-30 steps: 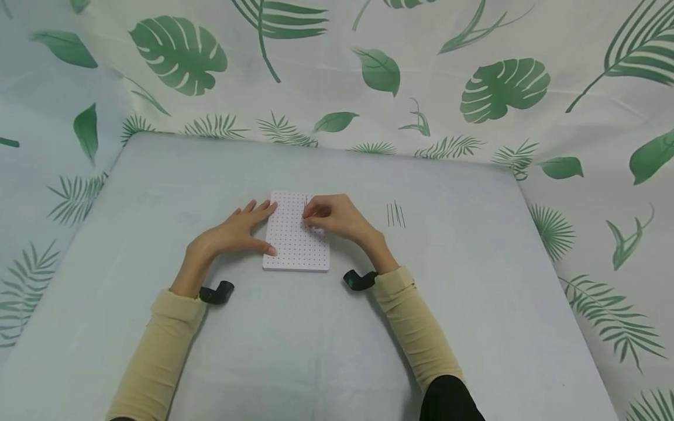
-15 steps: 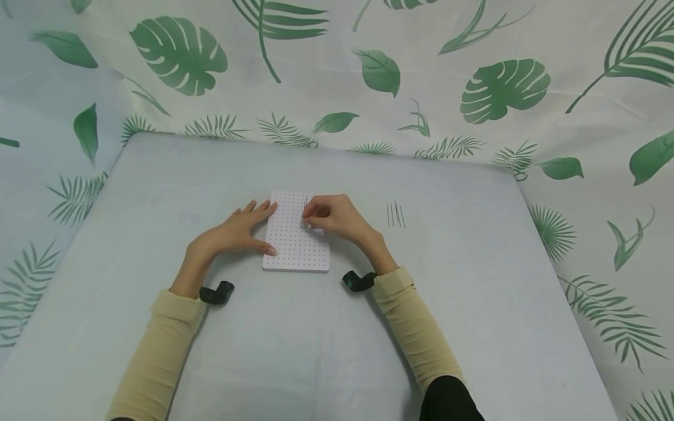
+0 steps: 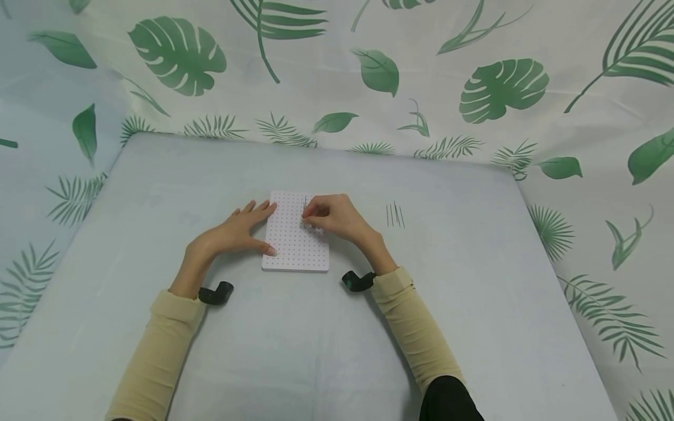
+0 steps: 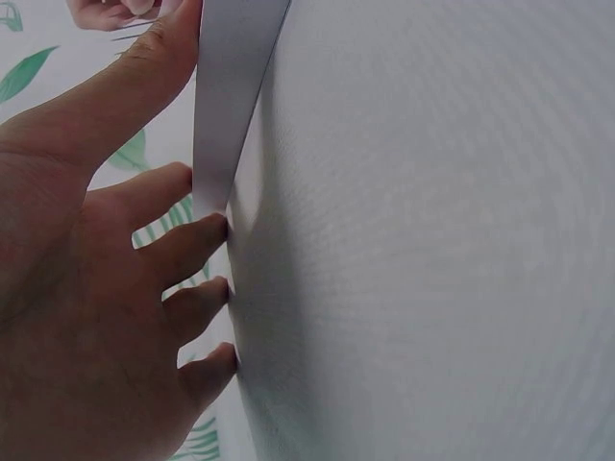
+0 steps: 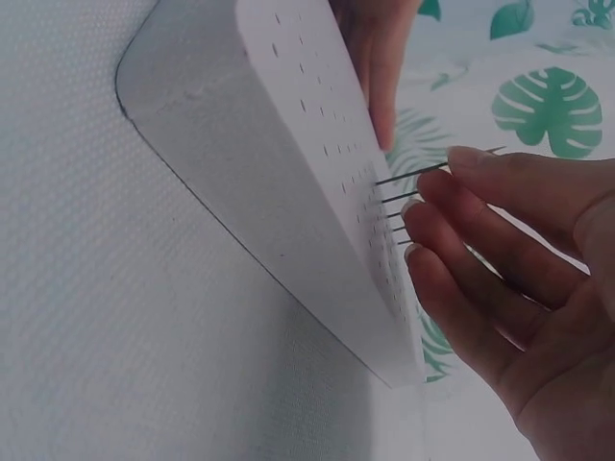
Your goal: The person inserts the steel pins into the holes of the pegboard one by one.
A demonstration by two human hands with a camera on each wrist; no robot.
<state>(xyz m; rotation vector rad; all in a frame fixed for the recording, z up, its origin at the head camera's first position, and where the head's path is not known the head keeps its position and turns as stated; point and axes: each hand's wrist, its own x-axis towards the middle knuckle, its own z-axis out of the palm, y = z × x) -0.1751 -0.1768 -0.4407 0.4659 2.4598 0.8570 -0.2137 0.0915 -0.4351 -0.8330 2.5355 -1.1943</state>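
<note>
A white board [image 3: 295, 254] with rows of small holes lies on the table. My left hand [image 3: 234, 230] rests at its left side with fingers spread; thumb and fingertips touch the edge. Above the board's upper right part, my right hand [image 3: 337, 216] pinches a thin dark needle [image 5: 411, 175] between thumb and index finger. In the right wrist view the needle's lower end meets the holed face, and its other end sticks out past the fingertips. Several more needles [image 5: 400, 198] stand in a row in the board beside it, partly hidden by the curled fingers.
Several loose needles [image 3: 388, 215] lie side by side on the pale tabletop [image 3: 458, 263], right of the board. A leaf-patterned cloth [image 3: 316, 70] hangs behind the table. Each wrist carries a black camera mount [image 3: 216, 293].
</note>
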